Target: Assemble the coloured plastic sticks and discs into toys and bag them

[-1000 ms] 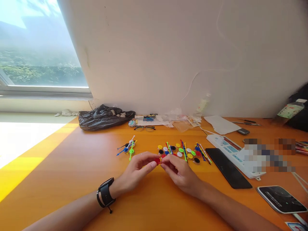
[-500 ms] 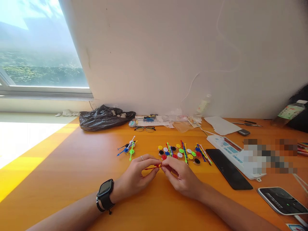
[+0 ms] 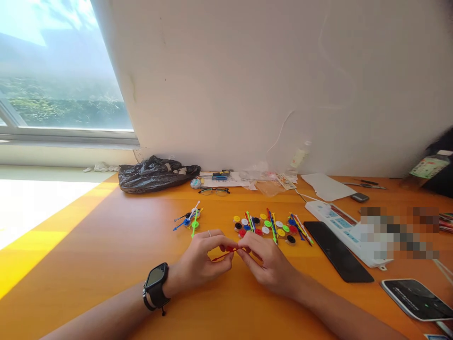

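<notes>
Above the table's near middle, my left hand (image 3: 201,257) and my right hand (image 3: 267,264) meet at the fingertips, both pinching a thin red plastic arrow (image 3: 221,257). Its pointed end sticks out leftward under my left fingers. A bit of red at my left fingertips may be a disc; the fingers partly cover it. Beyond my left hand lies a cluster of arrows fixed on round discs, among them a green arrow spinner (image 3: 195,225). Past my right hand are several loose round discs (image 3: 281,233) in yellow, white, black, red and green, with bundles of coloured arrows (image 3: 272,225) among them.
A black phone (image 3: 338,250) and a white power strip (image 3: 348,231) lie to the right, near a charging device (image 3: 415,298). Glasses (image 3: 214,191), a black plastic bag (image 3: 155,174) and white paper (image 3: 327,185) sit along the wall.
The red arrow now tilts more, its pointed end lower at the left. My left fingers have shifted slightly on it; my right hand stays almost in place.
</notes>
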Demonstrator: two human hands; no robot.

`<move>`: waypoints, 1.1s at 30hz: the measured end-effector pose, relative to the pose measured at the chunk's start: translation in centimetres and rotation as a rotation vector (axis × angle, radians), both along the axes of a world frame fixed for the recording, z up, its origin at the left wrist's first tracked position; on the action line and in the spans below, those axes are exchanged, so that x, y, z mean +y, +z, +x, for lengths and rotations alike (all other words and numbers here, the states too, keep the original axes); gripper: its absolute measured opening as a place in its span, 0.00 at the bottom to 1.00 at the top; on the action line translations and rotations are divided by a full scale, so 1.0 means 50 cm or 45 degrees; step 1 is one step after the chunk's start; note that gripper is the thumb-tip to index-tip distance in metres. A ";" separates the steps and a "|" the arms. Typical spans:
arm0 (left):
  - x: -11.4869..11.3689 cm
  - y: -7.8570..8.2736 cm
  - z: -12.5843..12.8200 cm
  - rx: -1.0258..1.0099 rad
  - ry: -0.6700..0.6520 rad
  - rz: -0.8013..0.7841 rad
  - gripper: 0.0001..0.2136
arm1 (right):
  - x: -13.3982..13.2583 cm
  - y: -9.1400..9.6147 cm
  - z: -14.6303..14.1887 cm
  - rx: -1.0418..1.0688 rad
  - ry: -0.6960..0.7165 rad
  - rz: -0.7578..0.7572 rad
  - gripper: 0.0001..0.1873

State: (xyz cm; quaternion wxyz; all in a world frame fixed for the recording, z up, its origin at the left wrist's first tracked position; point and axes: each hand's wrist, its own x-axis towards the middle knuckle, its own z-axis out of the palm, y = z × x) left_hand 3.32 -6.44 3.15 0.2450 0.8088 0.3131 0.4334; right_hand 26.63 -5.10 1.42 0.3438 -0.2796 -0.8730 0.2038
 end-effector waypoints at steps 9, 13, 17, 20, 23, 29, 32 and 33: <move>0.020 0.023 -0.011 -0.374 -0.356 -0.799 0.13 | 0.006 0.011 0.007 0.077 0.012 -0.058 0.09; 0.032 0.015 -0.011 -0.400 -0.244 -0.812 0.14 | 0.010 0.011 0.011 0.078 -0.050 -0.066 0.11; 0.038 0.012 -0.014 -0.382 -0.135 -0.723 0.15 | 0.014 0.017 0.017 0.202 -0.171 -0.171 0.15; 0.037 0.011 -0.013 -0.319 -0.119 -0.576 0.13 | 0.022 0.015 0.014 0.421 -0.088 -0.548 0.21; 0.037 0.007 -0.012 -0.256 -0.087 -0.370 0.10 | 0.031 0.013 0.010 0.717 0.076 -1.018 0.31; 0.052 -0.004 -0.019 -0.237 0.103 -0.106 0.06 | 0.035 0.046 0.034 1.011 0.507 -1.669 0.40; 0.061 -0.012 -0.024 -0.273 0.131 -0.121 0.06 | 0.042 0.052 0.043 1.141 0.415 -1.591 0.38; 0.064 -0.015 -0.025 -0.284 0.142 -0.128 0.06 | 0.046 0.050 0.043 1.155 0.373 -1.574 0.37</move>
